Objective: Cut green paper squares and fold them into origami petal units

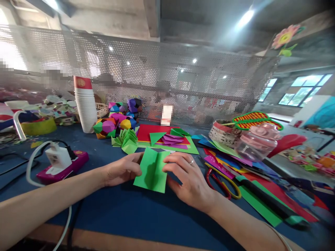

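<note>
A bright green sheet of paper [149, 174], creased down its middle into a shallow V, is held above the blue table. My left hand [124, 170] pinches its left edge between thumb and fingers. At the right edge, the curled fingers of my right hand [187, 177] grip the paper, and a ring shows on one finger. Just behind lie a light green folded-paper piece [127, 140], several purple folded pieces [172, 140] and a red sheet [146, 132] on top of other coloured sheets.
To the left are a magenta power strip [75, 164] with cords, a stack of paper cups [85, 108] and multicoloured paper balls [106, 128]. At right lie scissors [230, 188], a black-and-green knife-like tool [267, 198], coloured sheets and a clear pink-lidded bottle [258, 141]. A perforated screen [146, 76] stands behind.
</note>
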Motion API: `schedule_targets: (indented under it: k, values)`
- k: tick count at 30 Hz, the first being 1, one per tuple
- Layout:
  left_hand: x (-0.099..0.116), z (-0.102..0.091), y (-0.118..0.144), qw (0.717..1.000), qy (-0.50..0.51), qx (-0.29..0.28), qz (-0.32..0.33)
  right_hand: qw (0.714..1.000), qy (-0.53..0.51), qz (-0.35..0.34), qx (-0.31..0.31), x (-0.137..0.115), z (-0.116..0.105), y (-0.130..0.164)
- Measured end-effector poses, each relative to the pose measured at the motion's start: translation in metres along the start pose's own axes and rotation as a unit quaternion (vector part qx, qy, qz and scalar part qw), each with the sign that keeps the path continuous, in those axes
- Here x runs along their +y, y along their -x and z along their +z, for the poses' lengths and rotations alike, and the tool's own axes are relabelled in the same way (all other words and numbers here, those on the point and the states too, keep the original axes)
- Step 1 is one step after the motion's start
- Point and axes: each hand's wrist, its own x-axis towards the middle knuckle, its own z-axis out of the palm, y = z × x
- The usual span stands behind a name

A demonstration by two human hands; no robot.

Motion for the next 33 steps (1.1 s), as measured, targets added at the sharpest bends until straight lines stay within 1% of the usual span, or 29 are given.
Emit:
schedule_targets:
  k: [4, 9, 13, 15, 18, 22, 24, 28, 31, 33]
  values:
    - [0.000, 0.000, 0.001, 0.999, 0.000, 0.042, 0.026, 0.999, 0.008, -0.007, -0.035, 0.007, 0.002, 0.004]
    - [0.000, 0.001, 0.001, 0.998, 0.001, 0.060, 0.031, 0.997, -0.005, -0.043, -0.069, 0.008, 0.001, 0.005]
    - [-0.001, 0.003, 0.000, 0.997, 0.000, 0.066, 0.033, 0.995, -0.005, -0.082, -0.049, 0.007, 0.001, 0.004]
    - [-0.002, 0.003, -0.001, 0.997, -0.003, 0.072, 0.034, 0.995, -0.004, -0.090, -0.038, 0.007, 0.003, 0.004]
    - [-0.007, 0.004, -0.003, 0.995, -0.011, 0.086, 0.042, 0.995, -0.010, -0.086, -0.038, 0.007, 0.006, 0.004]
    - [-0.011, 0.005, -0.004, 0.992, -0.030, 0.107, 0.063, 0.996, -0.023, -0.081, -0.020, 0.007, 0.007, 0.005]
    - [-0.013, 0.006, -0.004, 0.990, -0.042, 0.113, 0.071, 0.996, -0.025, -0.078, -0.024, 0.007, 0.007, 0.005]
    - [-0.015, 0.007, -0.005, 0.987, -0.080, 0.116, 0.071, 0.996, -0.032, -0.078, -0.035, 0.006, 0.005, 0.005]
    - [-0.018, 0.005, -0.006, 0.982, -0.133, 0.114, 0.076, 0.996, -0.038, -0.079, -0.032, 0.005, 0.005, 0.006]
    - [-0.020, 0.002, -0.005, 0.971, -0.171, 0.138, 0.095, 0.995, -0.046, -0.075, -0.039, 0.004, 0.005, 0.008]
